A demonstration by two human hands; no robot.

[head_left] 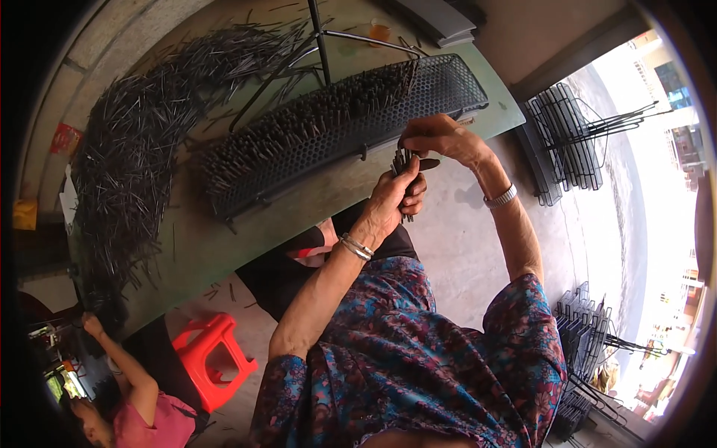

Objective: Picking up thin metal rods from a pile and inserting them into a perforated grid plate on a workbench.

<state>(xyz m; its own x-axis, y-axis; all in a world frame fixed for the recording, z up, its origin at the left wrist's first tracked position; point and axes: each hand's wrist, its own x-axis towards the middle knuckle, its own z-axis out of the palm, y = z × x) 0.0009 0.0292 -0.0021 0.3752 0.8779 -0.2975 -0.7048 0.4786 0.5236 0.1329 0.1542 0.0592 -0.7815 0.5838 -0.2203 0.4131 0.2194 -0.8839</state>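
My left hand (pixel 390 196) is closed round a bundle of thin dark rods (pixel 401 160), which stick out above and below the fist. At the bundle's upper end, the fingers of my right hand (pixel 452 142) are bent together; what they pinch is hidden. A small dark oval piece (pixel 428 164) juts out beside my left thumb. Just beyond both hands lies a long black perforated rack (pixel 452 81) on the table. Many short dark rods (pixel 314 112) stand packed in its holes, while the right end shows bare holes.
A large heap of loose rods (pixel 134 149) covers the left of the green-topped table (pixel 202 243). A metal stand (pixel 321 45) rises behind the rack. A red stool (pixel 216 358) and a person in pink (pixel 153 418) are at lower left. Black wire racks (pixel 571 138) stand at right.
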